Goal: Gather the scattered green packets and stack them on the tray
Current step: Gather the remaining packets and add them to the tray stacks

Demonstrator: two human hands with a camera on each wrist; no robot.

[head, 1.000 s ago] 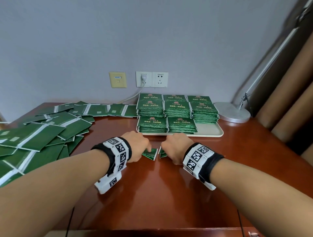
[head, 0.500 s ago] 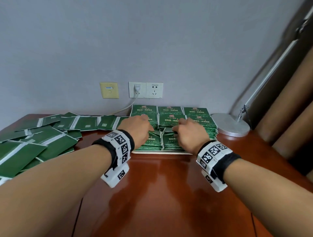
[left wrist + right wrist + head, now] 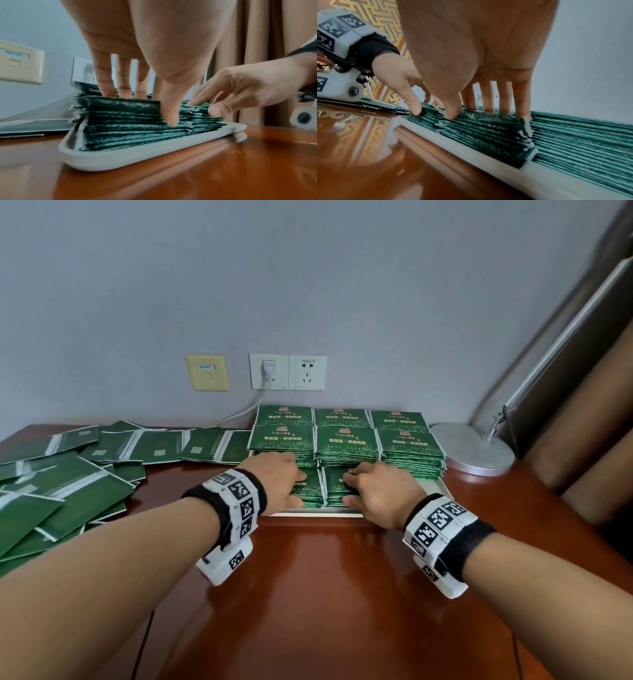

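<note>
Two small green packets [image 3: 337,482] now sit atop the front-row stacks on the white tray [image 3: 318,511] at centre frame, where a second ago they lay on the bare wooden table [image 3: 308,594] nearer the camera. The left hand [image 3: 279,479] spans the left front stack, straight fingers behind it and thumb on its near edge. The right hand [image 3: 378,491] does the same on the neighbouring stack. Each hand presses and squares its pile rather than clutching it, as both wrist views show.

That puts one more pair in place, and the job looks far from over: a large spread of loose packets [image 3: 68,487] covers the left of the frame, from the lower left edge up to the wall. Behind the hands, six taller stacks [image 3: 346,436] fill the tray's back rows.

On the wall above are a cream wall plate [image 3: 207,372] and a double socket [image 3: 287,371], its white cable [image 3: 239,414] trailing down behind the loose packets. A lamp base [image 3: 472,450] stands just right of the tray, curtains [image 3: 582,440] beyond it. Nothing blocks the way back to the pile, though the front stacks look uneven at their edges and could slip.
</note>
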